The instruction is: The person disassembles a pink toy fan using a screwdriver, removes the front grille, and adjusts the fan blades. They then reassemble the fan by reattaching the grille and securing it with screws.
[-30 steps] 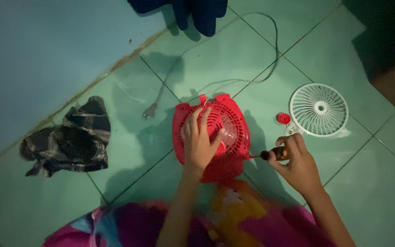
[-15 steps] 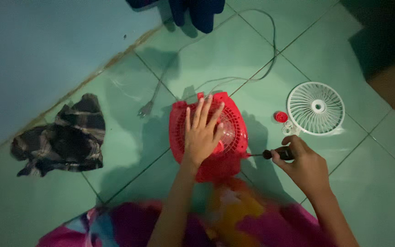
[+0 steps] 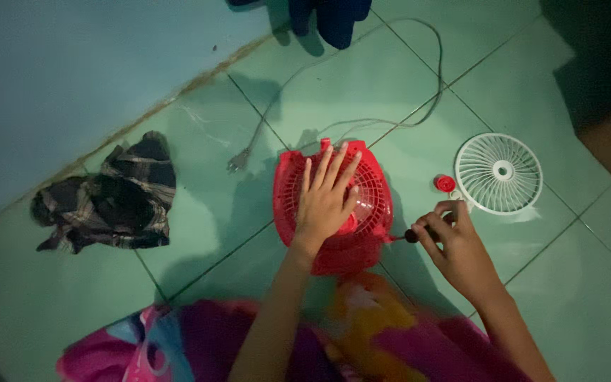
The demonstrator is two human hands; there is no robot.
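Centre: red fan [image 3: 362, 212], moulded plastic, slightly glossy grille. Right: white plastic guard [image 3: 498, 173], matt. Lower right: screwdriver [image 3: 408, 237], dark handle. Left: checked cloth [image 3: 111, 198], crumpled, matt. Floor [image 3: 199, 212]: smooth glazed green tiles.

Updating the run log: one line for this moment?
left hand: flat on red fan | right hand: screwdriver at fan's side | white grille, red cap: on floor
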